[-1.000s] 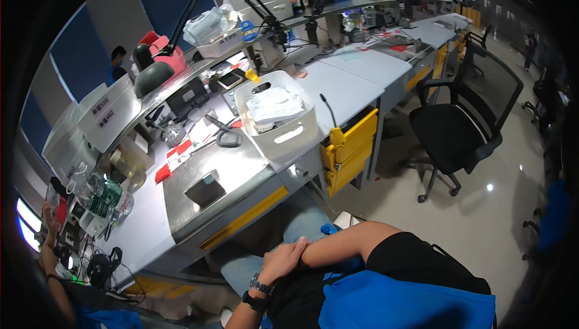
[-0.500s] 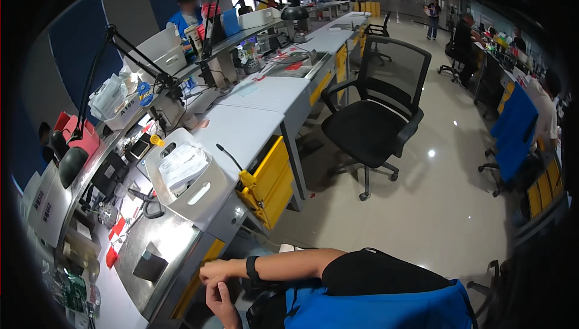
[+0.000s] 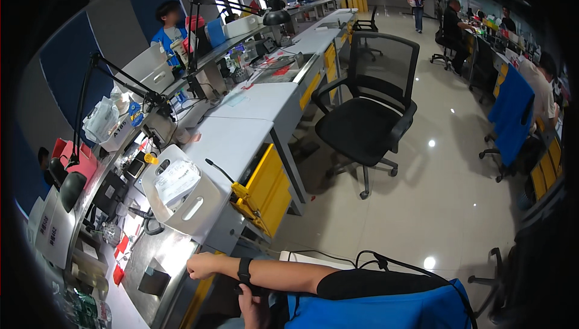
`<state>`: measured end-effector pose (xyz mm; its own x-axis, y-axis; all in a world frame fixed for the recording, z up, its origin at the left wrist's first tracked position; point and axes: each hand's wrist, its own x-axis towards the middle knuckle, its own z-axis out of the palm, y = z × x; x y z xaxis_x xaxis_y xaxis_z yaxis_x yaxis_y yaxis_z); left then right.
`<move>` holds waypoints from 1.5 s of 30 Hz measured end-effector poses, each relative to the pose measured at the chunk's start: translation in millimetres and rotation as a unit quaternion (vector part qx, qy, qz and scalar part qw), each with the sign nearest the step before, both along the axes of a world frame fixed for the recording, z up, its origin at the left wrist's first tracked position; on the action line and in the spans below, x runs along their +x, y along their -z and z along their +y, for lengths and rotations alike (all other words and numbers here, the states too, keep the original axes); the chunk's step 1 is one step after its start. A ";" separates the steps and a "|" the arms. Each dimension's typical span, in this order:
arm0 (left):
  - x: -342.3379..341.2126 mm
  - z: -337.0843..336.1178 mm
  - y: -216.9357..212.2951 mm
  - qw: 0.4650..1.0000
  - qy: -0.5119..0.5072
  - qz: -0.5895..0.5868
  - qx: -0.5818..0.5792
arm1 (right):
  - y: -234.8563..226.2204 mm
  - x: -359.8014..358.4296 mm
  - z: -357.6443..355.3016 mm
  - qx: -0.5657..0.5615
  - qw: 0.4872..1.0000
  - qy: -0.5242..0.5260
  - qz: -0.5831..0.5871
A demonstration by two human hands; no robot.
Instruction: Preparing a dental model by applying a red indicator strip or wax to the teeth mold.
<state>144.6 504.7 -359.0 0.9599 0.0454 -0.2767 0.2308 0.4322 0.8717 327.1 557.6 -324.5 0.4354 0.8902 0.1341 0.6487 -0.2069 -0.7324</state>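
My right forearm reaches across the lower part of the view, with a black wristband [image 3: 244, 270] at the wrist. At its end my right hand [image 3: 203, 265] is curled into a loose fist beside the desk's front edge, and nothing shows in it. Below, my left hand [image 3: 253, 308] has its thumb and fingers against the underside of the wristband; part of its grip is hidden. A dark block-like object [image 3: 154, 278] stands on the metal worktop [image 3: 136, 272] near my right hand.
A white bin [image 3: 202, 208] of papers stands on the desk, above an open yellow drawer [image 3: 265, 187]. Beyond is a black office chair [image 3: 365, 127]. Black lamps [image 3: 72, 190] line the shelf. A black cable [image 3: 416, 265] runs over my arm. Other people sit or stand farther off.
My left hand has moved from beside my right hand back to the wristband. My right hand has shifted left and up, its arm straighter. The whole view has turned slightly.
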 end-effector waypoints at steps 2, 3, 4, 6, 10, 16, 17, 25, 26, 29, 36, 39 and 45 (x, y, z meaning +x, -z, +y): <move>4.3 5.2 2.7 0.993 -0.108 -0.052 0.020 | -5.6 -3.1 0.7 -0.014 0.999 -0.031 0.033; 4.8 9.7 6.2 0.992 -0.111 -0.051 0.022 | -10.2 -5.3 1.2 -0.025 0.996 -0.062 0.065; 3.9 14.5 9.3 0.992 -0.111 -0.058 -0.018 | -14.9 -9.1 3.2 -0.024 0.995 -0.067 0.065; -1.8 13.1 3.8 0.989 -0.121 -0.065 -0.058 | -24.3 -19.1 9.1 0.079 0.995 -0.038 -0.054; 2.3 5.0 -12.9 0.985 -0.085 -0.065 -0.134 | -58.7 -27.3 4.1 0.205 0.967 -0.105 0.106; 2.5 7.6 -24.0 0.984 -0.070 -0.041 -0.160 | -76.0 -36.2 -12.2 0.232 0.962 -0.099 0.107; 0.5 19.0 -10.6 0.987 -0.036 -0.041 -0.151 | -71.3 -39.3 -10.2 0.229 0.965 -0.093 0.088; -9.5 32.7 -18.6 0.994 -0.056 0.026 -0.093 | 4.1 -34.6 5.2 0.177 0.979 -0.083 -0.053; -9.3 32.8 -20.6 0.993 -0.058 0.047 -0.090 | 11.7 -32.8 4.9 0.164 0.980 -0.081 -0.076; -6.0 32.1 -20.4 0.990 -0.061 0.078 -0.099 | 18.0 -28.6 2.2 0.156 0.979 -0.078 -0.103; -2.8 27.9 -19.6 0.991 -0.053 0.072 -0.101 | -2.0 -24.4 0.4 0.226 0.969 -0.057 -0.080; -3.7 29.3 -11.8 0.997 0.001 0.073 -0.010 | -15.0 -32.7 -4.3 0.240 0.931 -0.028 0.275; -16.6 79.7 -40.6 0.998 -0.055 -0.020 0.004 | -20.4 -19.0 -17.5 0.237 0.930 -0.029 0.280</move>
<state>128.1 584.4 -318.4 0.9594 0.1535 -0.2367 0.1465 0.4458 0.8830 308.1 540.1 -304.1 0.5076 0.8133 0.2846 0.1380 0.2493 -0.9586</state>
